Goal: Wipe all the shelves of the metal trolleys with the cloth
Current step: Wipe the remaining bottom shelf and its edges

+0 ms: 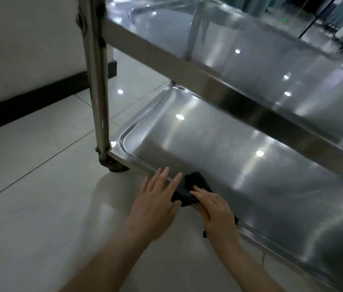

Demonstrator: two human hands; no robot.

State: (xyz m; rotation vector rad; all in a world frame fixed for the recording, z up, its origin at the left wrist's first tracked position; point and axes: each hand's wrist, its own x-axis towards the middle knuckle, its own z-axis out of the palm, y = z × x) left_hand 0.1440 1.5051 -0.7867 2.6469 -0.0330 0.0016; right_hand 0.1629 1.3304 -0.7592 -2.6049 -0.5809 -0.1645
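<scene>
Left hand (158,199) flat, fingers spread, at bottom shelf (208,144) rim. Right hand (214,209) flat, pressing dark cloth (195,181) lying between both hands.

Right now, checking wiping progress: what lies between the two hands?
The dark cloth, on the front rim of the bottom shelf, partly under the right hand, beside the left hand; head view.

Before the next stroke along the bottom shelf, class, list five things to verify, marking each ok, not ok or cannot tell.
1. Cloth lies on the near rim of the bottom shelf: ok.
2. Right hand presses flat on the cloth: ok.
3. Left hand is open beside the cloth: ok.
4. Nothing stands on the bottom shelf's visible part: ok.
5. Upper shelf already wiped: cannot tell.
</scene>
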